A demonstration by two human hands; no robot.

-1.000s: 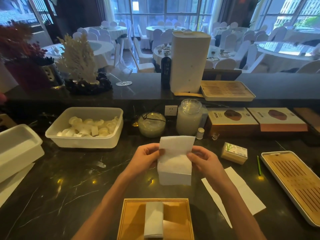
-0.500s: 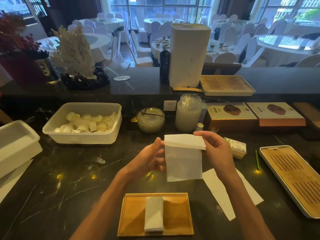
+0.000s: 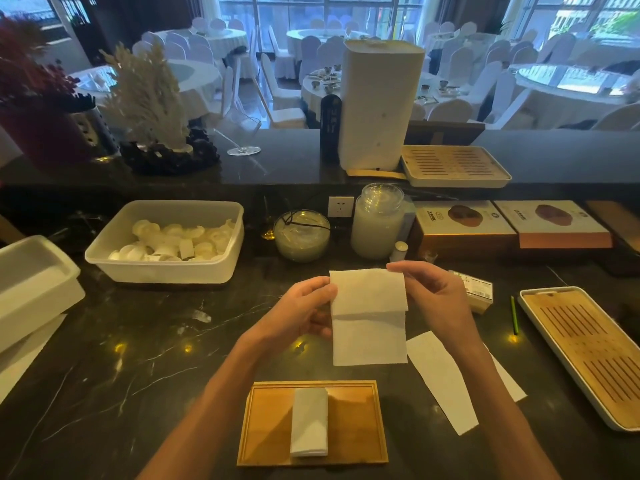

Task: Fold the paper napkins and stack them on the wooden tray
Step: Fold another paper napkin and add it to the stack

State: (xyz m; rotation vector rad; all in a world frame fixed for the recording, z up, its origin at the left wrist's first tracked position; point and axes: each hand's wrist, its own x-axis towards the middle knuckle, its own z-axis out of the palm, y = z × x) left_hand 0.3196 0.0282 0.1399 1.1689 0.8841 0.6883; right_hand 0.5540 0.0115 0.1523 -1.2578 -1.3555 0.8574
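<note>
Both grips pinch one paper napkin [image 3: 369, 327] over the desk [image 3: 138, 358] at centre frame: the left hand [image 3: 304, 313] holds its left edge, the right hand [image 3: 436, 299] its top right corner. Fingers behind the sheet are hidden. Since half a second ago its folded-over top flap has grown from a narrow strip to nearly half the sheet. Its long axis runs up and down the frame. Below it, a folded napkin [image 3: 309, 422] lies on the wooden tray [image 3: 356, 424], also lengthwise top to bottom.
</note>
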